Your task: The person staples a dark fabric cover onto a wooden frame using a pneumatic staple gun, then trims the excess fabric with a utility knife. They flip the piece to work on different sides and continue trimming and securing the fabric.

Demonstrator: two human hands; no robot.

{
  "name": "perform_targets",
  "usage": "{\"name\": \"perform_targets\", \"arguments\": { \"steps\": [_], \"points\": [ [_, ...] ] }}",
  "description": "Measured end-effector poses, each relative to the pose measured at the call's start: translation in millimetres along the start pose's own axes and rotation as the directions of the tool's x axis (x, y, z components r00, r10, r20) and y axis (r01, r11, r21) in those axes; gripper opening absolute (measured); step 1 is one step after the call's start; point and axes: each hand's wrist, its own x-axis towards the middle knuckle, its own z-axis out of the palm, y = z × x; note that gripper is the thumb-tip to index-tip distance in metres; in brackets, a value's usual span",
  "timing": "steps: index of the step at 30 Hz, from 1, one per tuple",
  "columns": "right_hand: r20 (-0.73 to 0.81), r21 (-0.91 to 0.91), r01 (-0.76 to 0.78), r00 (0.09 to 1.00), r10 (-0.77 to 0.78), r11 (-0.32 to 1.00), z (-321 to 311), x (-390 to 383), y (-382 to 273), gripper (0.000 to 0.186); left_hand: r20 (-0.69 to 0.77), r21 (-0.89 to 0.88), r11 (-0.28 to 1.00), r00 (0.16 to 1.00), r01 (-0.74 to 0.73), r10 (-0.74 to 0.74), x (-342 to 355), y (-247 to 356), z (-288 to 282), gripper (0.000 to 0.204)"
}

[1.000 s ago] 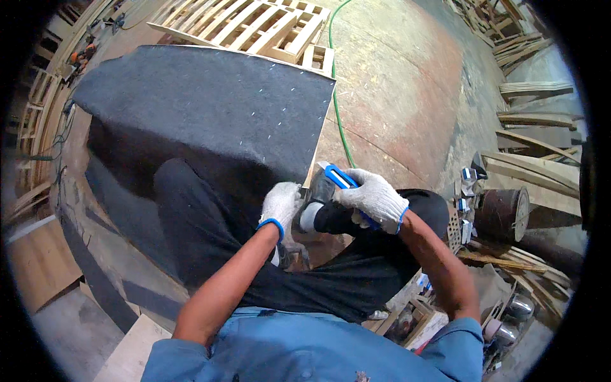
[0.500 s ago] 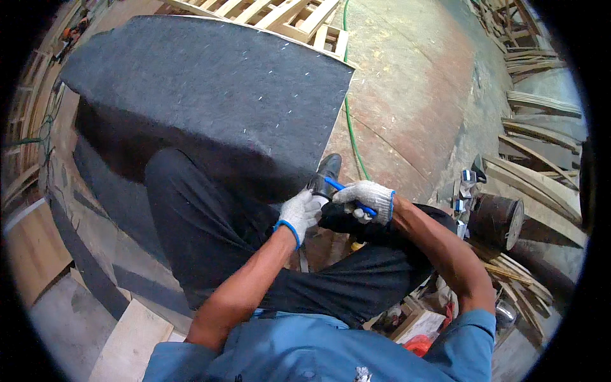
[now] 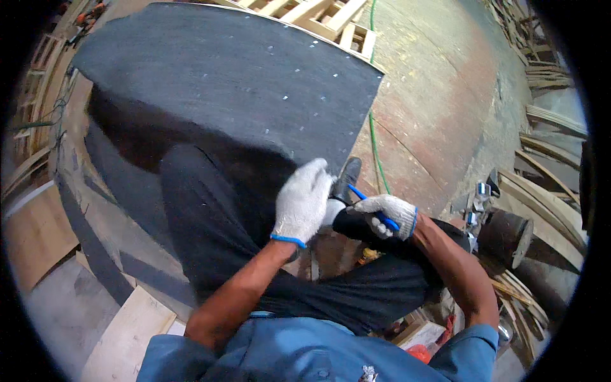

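A black fabric sheet (image 3: 223,70) with pale staples covers a broad panel before me. My left hand (image 3: 302,200), in a white knitted glove with a blue cuff, lies over the sheet's near right corner. Its fingers stretch forward, and their tips touch or hover just over the fabric; I cannot tell which. To its right, my right hand (image 3: 388,215), in a matching glove, is closed round a slim blue tool (image 3: 356,191), shaped like a utility knife. The tool's front end points to the sheet's corner, beside my black shoe (image 3: 347,178). Its tip is too small to make out.
A slatted wooden frame (image 3: 309,14) lies past the sheet's far edge. A green hose (image 3: 375,149) runs along the floor at its right. At the right are a dark cylindrical drum (image 3: 506,239) and curved wood strips (image 3: 541,197). Plywood pieces (image 3: 130,337) lie at the lower left.
My left hand has gone from closed fingers near the sheet's corner to stretched fingers, and has risen. The right hand keeps its hold on the blue tool. The whole view has shifted slightly.
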Motion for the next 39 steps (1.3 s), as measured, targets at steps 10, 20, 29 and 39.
{"name": "perform_targets", "arguments": {
  "steps": [10, 20, 29, 39],
  "points": [
    [-0.236, 0.243, 0.369, 0.920, -0.314, 0.897, 29, -13, -36, 0.019, -0.013, -0.522, 0.761, 0.888, 0.386, -0.460, 68, -70, -14, 0.023],
    [-0.450, 0.047, 0.618, 0.714, -0.536, 0.785, 22, 51, -59, 0.022, -0.065, 0.497, 0.865, 0.990, -0.075, 0.123, 88, -17, -90, 0.036],
    [-0.351, -0.142, 0.557, 0.745, -0.567, 0.819, 44, 39, -69, 0.025, 0.404, 0.797, 0.262, 0.803, -0.544, 0.438, 189, -58, -244, 0.066],
    [-0.208, -0.183, 0.287, 0.923, -0.322, 0.940, 33, -44, -69, 0.027, 0.405, 0.835, 0.212, 0.828, -0.508, 0.387, 180, -40, -210, 0.058]
  ]
}}
